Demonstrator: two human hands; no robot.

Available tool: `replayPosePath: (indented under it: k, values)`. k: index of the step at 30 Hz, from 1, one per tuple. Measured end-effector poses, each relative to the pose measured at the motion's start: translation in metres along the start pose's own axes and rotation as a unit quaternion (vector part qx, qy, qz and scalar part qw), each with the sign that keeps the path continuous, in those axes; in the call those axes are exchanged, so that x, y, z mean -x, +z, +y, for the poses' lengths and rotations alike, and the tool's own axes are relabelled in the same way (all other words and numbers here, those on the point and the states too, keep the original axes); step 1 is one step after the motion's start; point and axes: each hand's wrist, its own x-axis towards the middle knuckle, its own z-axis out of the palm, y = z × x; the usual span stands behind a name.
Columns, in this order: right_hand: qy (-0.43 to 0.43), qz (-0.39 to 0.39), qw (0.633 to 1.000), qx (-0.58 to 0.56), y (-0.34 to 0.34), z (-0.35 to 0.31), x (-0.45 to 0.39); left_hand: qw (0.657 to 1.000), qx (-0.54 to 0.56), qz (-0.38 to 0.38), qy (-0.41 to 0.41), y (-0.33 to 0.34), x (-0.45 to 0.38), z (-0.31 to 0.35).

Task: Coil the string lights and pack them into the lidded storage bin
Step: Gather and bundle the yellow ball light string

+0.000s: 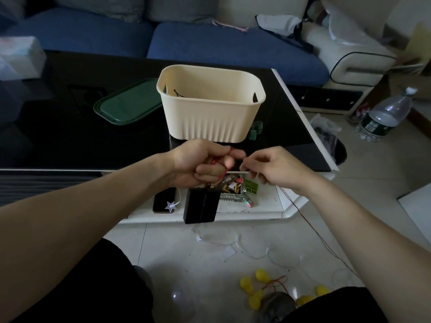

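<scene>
Nearest the camera, yellow bulbs [254, 290] on thin wire lie on the floor tiles beside the person's dark-clad knees. The left hand [200, 163] is clenched round a red-wired coil of string lights [218, 159], with a black battery box [201, 205] hanging below it. The right hand [272, 170] pinches a thin wire [310, 226] that trails down to the floor. Past both hands, the cream storage bin [211, 106] stands open near the black table [70, 127]'s right edge, with its green lid [128, 102] lying just left. A water bottle [384, 115] stands on the floor off the table's right edge.
</scene>
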Motion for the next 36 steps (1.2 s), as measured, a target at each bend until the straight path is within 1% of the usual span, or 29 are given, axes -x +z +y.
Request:
replayPosePath:
  k: [2, 4, 6, 9, 12, 15, 17, 19, 22, 25, 27, 29, 31, 34, 36]
  values:
    - [0.021, -0.047, 0.999, 0.019, 0.002, 0.003, 0.000, 0.998, 0.051, -0.007, 0.025, 0.002, 0.000, 0.002]
    - [0.034, -0.071, 0.995, 0.054, 0.005, 0.008, -0.001, 0.995, 0.083, 0.000, 0.049, 0.003, 0.001, 0.005]
    - [0.052, -0.091, 0.993, 0.059, 0.006, 0.012, -0.002, 0.991, 0.111, 0.028, 0.075, 0.004, 0.001, 0.007]
    - [0.086, -0.141, 0.986, 0.034, 0.004, 0.016, -0.002, 0.976, 0.157, 0.085, 0.122, 0.003, -0.001, 0.012]
    - [0.099, -0.197, 0.973, 0.071, 0.010, 0.013, 0.001, 0.957, 0.200, 0.137, 0.159, 0.000, -0.002, 0.018]
    - [0.074, -0.231, 0.967, 0.078, 0.026, 0.003, 0.006, 0.943, 0.214, 0.166, 0.191, 0.003, -0.002, 0.023]
    - [0.045, -0.245, 0.966, 0.068, 0.037, -0.007, 0.011, 0.944, 0.215, 0.155, 0.199, 0.006, -0.002, 0.023]
    - [0.013, -0.251, 0.964, 0.083, 0.043, -0.018, 0.015, 0.949, 0.202, 0.147, 0.193, 0.010, -0.002, 0.021]
    - [-0.024, -0.254, 0.959, 0.123, 0.046, -0.031, 0.021, 0.965, 0.145, 0.154, 0.154, 0.016, 0.001, 0.015]
    - [-0.052, -0.226, 0.965, 0.124, 0.045, -0.038, 0.024, 0.988, 0.062, 0.112, 0.085, 0.018, 0.004, 0.010]
    - [-0.079, -0.182, 0.974, 0.108, 0.043, -0.041, 0.024, 0.994, 0.018, 0.092, 0.049, 0.017, 0.003, 0.005]
    - [-0.094, -0.126, 0.985, 0.076, 0.039, -0.041, 0.023, 0.996, -0.019, 0.085, 0.030, 0.018, 0.003, 0.001]
    - [-0.102, -0.069, 0.991, 0.050, 0.034, -0.038, 0.021, 0.997, -0.060, 0.048, 0.012, 0.021, 0.004, -0.002]
    - [-0.113, 0.000, 0.991, 0.071, 0.024, -0.032, 0.018, 0.996, -0.083, -0.020, -0.023, 0.020, 0.003, -0.006]
    - [-0.115, 0.029, 0.989, 0.084, 0.019, -0.026, 0.015, 0.991, -0.123, -0.037, -0.046, 0.017, 0.001, -0.006]
